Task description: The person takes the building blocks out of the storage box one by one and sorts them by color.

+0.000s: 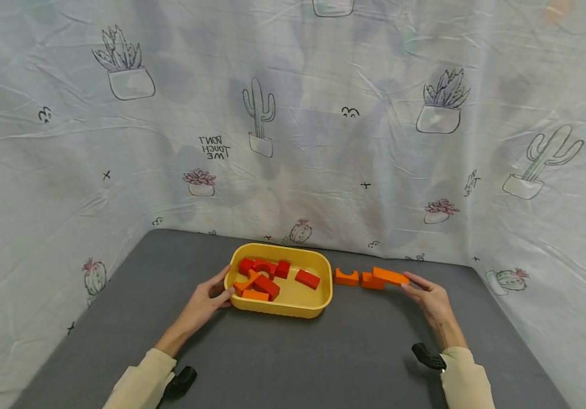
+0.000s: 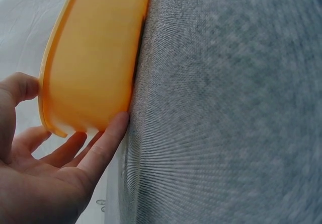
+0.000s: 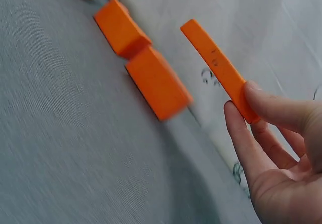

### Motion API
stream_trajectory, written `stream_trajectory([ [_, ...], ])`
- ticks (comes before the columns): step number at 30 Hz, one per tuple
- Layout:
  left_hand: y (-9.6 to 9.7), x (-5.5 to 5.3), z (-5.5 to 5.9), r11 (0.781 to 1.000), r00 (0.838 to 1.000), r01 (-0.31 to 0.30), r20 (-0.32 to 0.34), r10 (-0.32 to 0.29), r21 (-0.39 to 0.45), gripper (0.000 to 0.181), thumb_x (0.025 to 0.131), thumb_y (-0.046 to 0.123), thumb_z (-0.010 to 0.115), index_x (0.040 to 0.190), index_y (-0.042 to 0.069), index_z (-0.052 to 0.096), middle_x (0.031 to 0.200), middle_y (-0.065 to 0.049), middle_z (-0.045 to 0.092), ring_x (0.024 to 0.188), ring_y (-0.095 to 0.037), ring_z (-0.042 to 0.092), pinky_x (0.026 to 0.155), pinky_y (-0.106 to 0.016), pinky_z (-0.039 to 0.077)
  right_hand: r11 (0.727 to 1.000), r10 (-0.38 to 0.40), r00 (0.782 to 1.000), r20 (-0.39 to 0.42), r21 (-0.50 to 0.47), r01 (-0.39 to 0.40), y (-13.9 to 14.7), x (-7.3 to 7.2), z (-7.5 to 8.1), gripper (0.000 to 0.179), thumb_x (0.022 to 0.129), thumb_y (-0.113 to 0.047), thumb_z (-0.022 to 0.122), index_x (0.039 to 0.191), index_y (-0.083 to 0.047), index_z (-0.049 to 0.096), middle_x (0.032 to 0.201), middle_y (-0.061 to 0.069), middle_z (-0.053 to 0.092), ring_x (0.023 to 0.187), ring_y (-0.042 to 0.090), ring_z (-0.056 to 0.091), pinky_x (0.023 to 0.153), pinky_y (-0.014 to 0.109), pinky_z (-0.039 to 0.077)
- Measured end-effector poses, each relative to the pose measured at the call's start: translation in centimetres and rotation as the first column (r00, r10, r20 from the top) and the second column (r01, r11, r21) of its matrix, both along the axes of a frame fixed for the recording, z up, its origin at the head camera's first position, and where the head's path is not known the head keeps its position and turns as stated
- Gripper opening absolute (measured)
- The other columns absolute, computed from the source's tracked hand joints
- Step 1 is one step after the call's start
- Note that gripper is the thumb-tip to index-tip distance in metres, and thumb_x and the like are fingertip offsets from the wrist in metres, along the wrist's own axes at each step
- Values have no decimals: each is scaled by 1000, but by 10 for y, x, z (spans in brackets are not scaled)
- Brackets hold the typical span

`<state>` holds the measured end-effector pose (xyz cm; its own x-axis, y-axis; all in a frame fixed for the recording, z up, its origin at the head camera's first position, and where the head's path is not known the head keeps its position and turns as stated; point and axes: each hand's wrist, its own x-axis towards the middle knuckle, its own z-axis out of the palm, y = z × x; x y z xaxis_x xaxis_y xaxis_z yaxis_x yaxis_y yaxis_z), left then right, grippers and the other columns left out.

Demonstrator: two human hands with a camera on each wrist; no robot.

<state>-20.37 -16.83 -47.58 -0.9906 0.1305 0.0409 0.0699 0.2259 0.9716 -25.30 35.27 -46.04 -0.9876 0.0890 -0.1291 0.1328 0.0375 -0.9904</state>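
My left hand (image 1: 206, 296) holds the left end of a yellow plastic tray (image 1: 282, 310), thumb at the rim and fingers along the outer wall (image 2: 95, 58). Inside lie several red and orange toy blocks, among them a red block (image 1: 307, 279) apart from the others. Between thumb and fingers, my right hand (image 1: 433, 301) pinches one end of a long flat orange block (image 3: 216, 65), raised off the table. Below and left of it, an orange block (image 3: 158, 85) stands on the table beside an orange block with a curved notch (image 1: 346, 277).
The grey tabletop (image 1: 293, 363) reaches back to a pale curtain (image 1: 303, 170) printed with cactus drawings. The curtain also hangs along both sides. The tray and the orange blocks are near the table's back edge.
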Motion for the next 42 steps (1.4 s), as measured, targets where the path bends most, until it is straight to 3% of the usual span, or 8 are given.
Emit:
stream_trajectory([
  [4, 0, 1, 0, 1000, 1000, 0, -2, 0, -3, 65, 99, 12, 59, 155, 10, 28, 156, -23, 27, 126, -39, 49, 87, -36, 57, 995, 29, 1000, 1, -91, -29, 17, -4, -1, 59, 88, -5, 73, 141, 1, 49, 123, -7, 51, 97, 3, 66, 105, 35, 43],
  [8, 0, 1, 0, 1000, 1000, -4, -5, 4, -8, 64, 99, 12, 59, 155, 10, 28, 156, -24, 28, 126, -39, 49, 87, -36, 57, 997, 30, 999, 14, -66, -29, 31, -7, -1, 59, 90, -3, 70, 143, 1, 45, 133, 3, 45, 95, 2, 66, 103, 33, 45],
  [16, 1, 0, 2, 1000, 1000, -7, 5, 7, -3, 65, 99, 12, 60, 155, 10, 28, 157, -22, 26, 127, -38, 49, 87, -36, 57, 999, 36, 998, 52, 2, -36, 41, -13, -6, 72, 90, -3, 69, 148, 10, 28, 159, 27, 11, 93, -1, 64, 101, 30, 47],
  [24, 1, 0, 0, 1000, 1000, -10, 3, 10, -8, 65, 99, 13, 60, 155, 11, 28, 157, -22, 27, 126, -38, 50, 87, -36, 57, 994, 23, 996, 85, 105, -32, 43, -19, -13, 68, 91, -2, 69, 146, 10, 32, 158, 28, 13, 90, -5, 62, 90, 22, 54],
  [27, 1, 0, 0, 1000, 1000, -8, 1, 8, -4, 64, 99, 13, 60, 155, 11, 29, 157, -22, 27, 125, -38, 50, 87, -36, 57, 963, 25, 994, 105, 265, -52, 41, -20, -13, 63, 91, -3, 68, 145, 10, 38, 155, 32, 21, 106, 12, 62, 87, 23, 55],
  [32, 0, 0, 0, 1000, 1000, -4, -2, 4, 9, 64, 99, 12, 59, 155, 11, 29, 155, -24, 29, 125, -38, 50, 87, -36, 57, 843, 52, 992, 114, 528, -105, 36, -19, -7, 55, 93, -9, 66, 141, 8, 46, 148, 37, 30, 132, 46, 38, 100, 48, 48],
  [37, 0, 0, 0, 1000, 1000, -2, -8, 3, 7, 64, 99, 11, 59, 155, 11, 29, 153, -26, 31, 124, -38, 50, 87, -35, 57, 771, 96, 991, 98, 623, -136, 34, -21, -2, 51, 93, -9, 65, 138, 9, 50, 144, 38, 36, 131, 52, 34, 105, 61, 36],
  [42, 1, 0, -1, 1000, 1000, -2, -5, 2, 8, 64, 99, 10, 59, 155, 11, 29, 154, -25, 29, 124, -38, 51, 86, -34, 57, 683, 168, 984, 58, 713, -158, 36, -24, 1, 42, 92, -4, 65, 130, 11, 57, 133, 37, 49, 123, 52, 44, 97, 60, 44],
])
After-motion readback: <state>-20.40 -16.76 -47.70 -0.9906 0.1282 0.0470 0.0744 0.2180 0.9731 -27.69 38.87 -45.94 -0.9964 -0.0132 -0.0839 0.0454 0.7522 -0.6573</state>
